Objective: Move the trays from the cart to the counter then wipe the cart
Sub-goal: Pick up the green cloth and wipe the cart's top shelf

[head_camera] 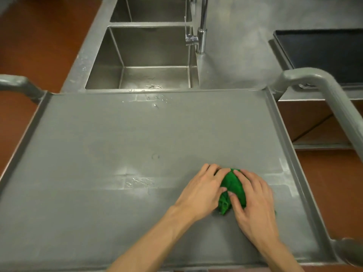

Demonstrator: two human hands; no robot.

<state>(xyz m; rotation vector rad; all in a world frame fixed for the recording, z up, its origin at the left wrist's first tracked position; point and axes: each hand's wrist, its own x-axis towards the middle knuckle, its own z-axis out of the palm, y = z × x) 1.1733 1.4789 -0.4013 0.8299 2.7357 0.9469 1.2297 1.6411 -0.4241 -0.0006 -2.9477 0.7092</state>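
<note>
Both hands down on the grey cart (98,154) top; left hand (200,191) and right hand (253,203) press a bunched green cloth (233,187), fingers (240,208) curled over it; black tray (322,54) sits on the counter (235,61), far right.

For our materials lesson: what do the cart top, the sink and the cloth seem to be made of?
Cart top: probably grey moulded plastic, matte, with a raised rim and a dull sheen. Sink: stainless steel, brushed, with sharp reflections and folded corners. Cloth: soft green fabric, crumpled into folds under both hands; the fibre cannot be told.
</note>
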